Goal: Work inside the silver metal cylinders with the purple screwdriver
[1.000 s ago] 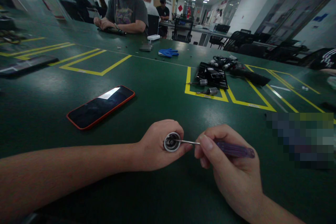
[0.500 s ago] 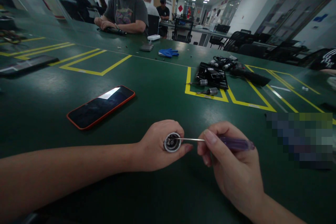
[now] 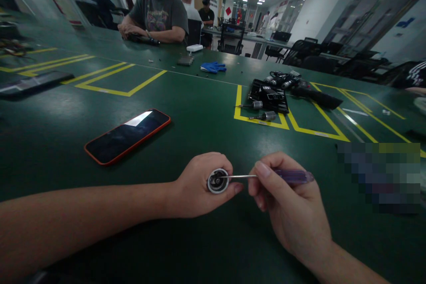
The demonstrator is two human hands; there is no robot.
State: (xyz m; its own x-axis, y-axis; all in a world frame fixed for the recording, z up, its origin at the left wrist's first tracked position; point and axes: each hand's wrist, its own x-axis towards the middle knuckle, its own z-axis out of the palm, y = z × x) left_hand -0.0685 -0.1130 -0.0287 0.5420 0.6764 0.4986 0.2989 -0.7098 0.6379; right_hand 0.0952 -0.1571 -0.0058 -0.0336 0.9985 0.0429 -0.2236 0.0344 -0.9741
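Note:
My left hand [image 3: 201,184] is wrapped round a small metal cylinder [image 3: 218,191], its round open end facing me. Inside the silver rim are dark parts I cannot make out; the rest of the cylinder is hidden by my fingers. Between thumb and fingers, my right hand [image 3: 286,204] grips a screwdriver [image 3: 293,176] with a translucent purple handle. Its thin shaft lies nearly level, pointing left, and the tip reaches into the cylinder's mouth. Whether the tip touches the parts inside, I cannot tell.
A phone with an orange-red edge [image 3: 128,137] lies left of my hands on the green table [image 3: 199,111]. Beyond them are two metal shafted parts [image 3: 266,116], black plastic pieces [image 3: 268,95], cables and a blue glove [image 3: 213,67]. A person [image 3: 159,15] sits across the table.
My right hand has moved slightly left with the screwdriver, bringing its handle nearer the cylinder. My left hand holds almost still.

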